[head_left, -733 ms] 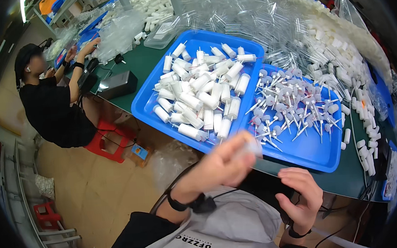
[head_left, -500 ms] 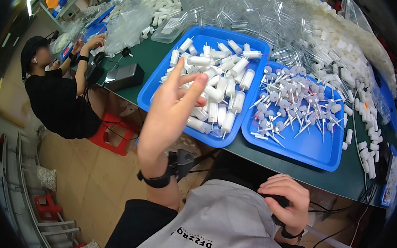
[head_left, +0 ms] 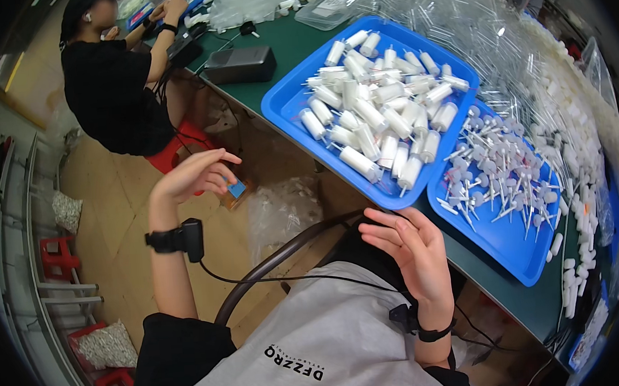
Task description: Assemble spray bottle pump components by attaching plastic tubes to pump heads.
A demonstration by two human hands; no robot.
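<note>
My left hand [head_left: 197, 176] is raised off to the left, over the floor, fingers loosely bent and apart with nothing visible in them. Near the table edge, just below a blue tray [head_left: 285, 103], my right hand [head_left: 416, 254] is held up with its fingers stretched out; it too is without anything in it. That tray holds a heap of white cylinders [head_left: 369, 117] with clear ends and thin tips. A second blue tray [head_left: 528, 255] beside it, on the right, contains many thin white stems with round translucent discs [head_left: 501, 165].
Clear tubes [head_left: 448, 22] and white cylindrical pieces [head_left: 580, 267] are piled behind and right of the trays. A dark grey box [head_left: 243, 65] sits on the green table. At left, a co-worker in black [head_left: 113, 99] sits on a red stool [head_left: 170, 156]. A black cable [head_left: 294, 277] crosses my lap.
My left hand has moved from over the cylinder tray to the left, away from the table. My right hand has risen from my lap toward the table edge, fingers straighter. The view has shifted.
</note>
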